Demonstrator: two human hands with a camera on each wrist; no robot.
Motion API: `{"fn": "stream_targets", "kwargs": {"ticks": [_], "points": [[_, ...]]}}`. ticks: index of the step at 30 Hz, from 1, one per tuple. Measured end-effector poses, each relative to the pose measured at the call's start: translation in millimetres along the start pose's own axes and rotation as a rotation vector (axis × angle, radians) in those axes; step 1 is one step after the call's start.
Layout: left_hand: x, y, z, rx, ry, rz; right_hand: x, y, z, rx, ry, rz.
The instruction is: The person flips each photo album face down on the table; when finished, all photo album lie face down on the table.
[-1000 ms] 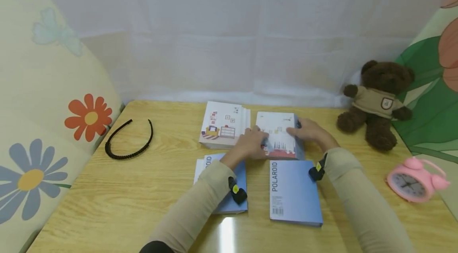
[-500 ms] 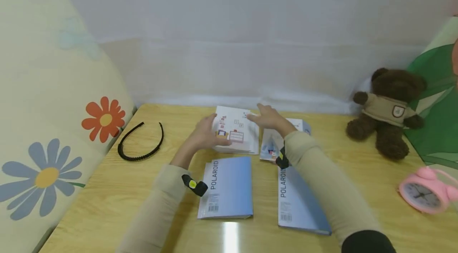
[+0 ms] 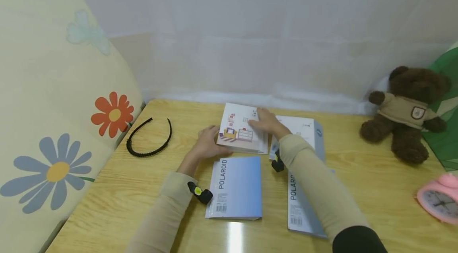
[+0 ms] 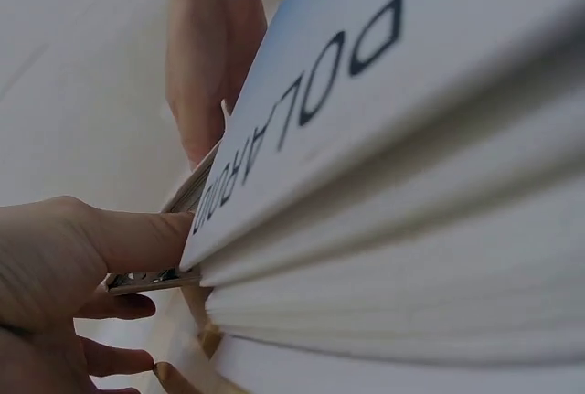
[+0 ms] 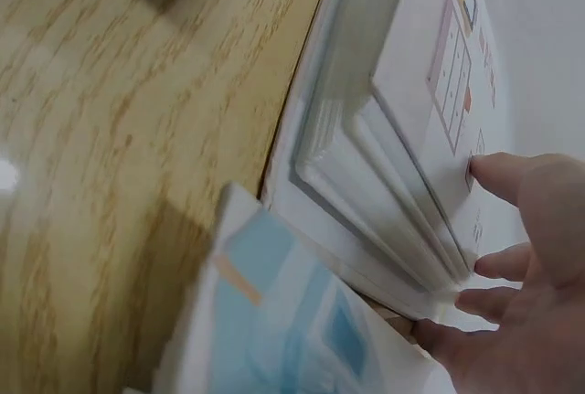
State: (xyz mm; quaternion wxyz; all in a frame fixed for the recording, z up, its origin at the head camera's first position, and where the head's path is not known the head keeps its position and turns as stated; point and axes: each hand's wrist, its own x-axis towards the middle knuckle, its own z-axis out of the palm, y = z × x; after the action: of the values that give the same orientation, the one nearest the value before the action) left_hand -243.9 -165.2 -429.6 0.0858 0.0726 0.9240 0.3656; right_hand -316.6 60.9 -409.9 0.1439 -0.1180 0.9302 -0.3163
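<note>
The white album with the room drawing [image 3: 242, 130] lies flat at the far middle of the bench [image 3: 118, 189], and both hands are on it. My left hand [image 3: 207, 145] takes its near-left corner; the left wrist view shows the thumb [image 4: 137, 240] on top and fingers curled beneath, a pinch that I judge is there to raise or steady that edge. My right hand [image 3: 266, 122] rests on the cover from the right with fingers nearly straight, tips at the edge in the right wrist view, presumably to stop the album sliding.

Count:
- white albums: two, the second [image 3: 300, 128] just to the right, partly under my right sleeve;
- blue POLAROID albums: two, one near the left hand [image 3: 237, 185], one under the right forearm [image 3: 297, 205];
- black headband [image 3: 148, 138]: one;
- teddy bear [image 3: 408, 110]: one;
- pink alarm clock [image 3: 440, 201]: one.
</note>
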Motion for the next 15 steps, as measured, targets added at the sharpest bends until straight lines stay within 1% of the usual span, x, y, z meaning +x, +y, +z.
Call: {"fn": "stream_targets", "kwargs": {"ticks": [3, 5, 7, 11, 13, 15], "points": [[-0.6, 3.0, 3.5, -0.051, 0.004, 0.013, -0.9, 0.9, 0.4, -0.005, 0.013, 0.023], [-1.0, 5.1, 4.0, -0.121, 0.004, 0.018, -1.7, 1.0, 0.9, 0.044, 0.027, 0.035], [-1.8, 6.9, 2.4, -0.212, -0.008, 0.028, -2.1, 0.9, 1.3, 0.098, 0.039, 0.03], [-4.7, 12.9, -7.8, -0.355, -0.05, 0.091, -3.0, -3.5, 0.9, 0.191, 0.037, 0.023], [-7.9, 17.2, -15.5, -0.381, -0.067, 0.13, -3.6, -8.5, 0.6, 0.229, 0.02, 0.033], [-11.9, 22.3, -23.9, -0.384, -0.07, 0.158, -4.7, -16.2, 0.3, 0.307, -0.011, 0.041]]}}
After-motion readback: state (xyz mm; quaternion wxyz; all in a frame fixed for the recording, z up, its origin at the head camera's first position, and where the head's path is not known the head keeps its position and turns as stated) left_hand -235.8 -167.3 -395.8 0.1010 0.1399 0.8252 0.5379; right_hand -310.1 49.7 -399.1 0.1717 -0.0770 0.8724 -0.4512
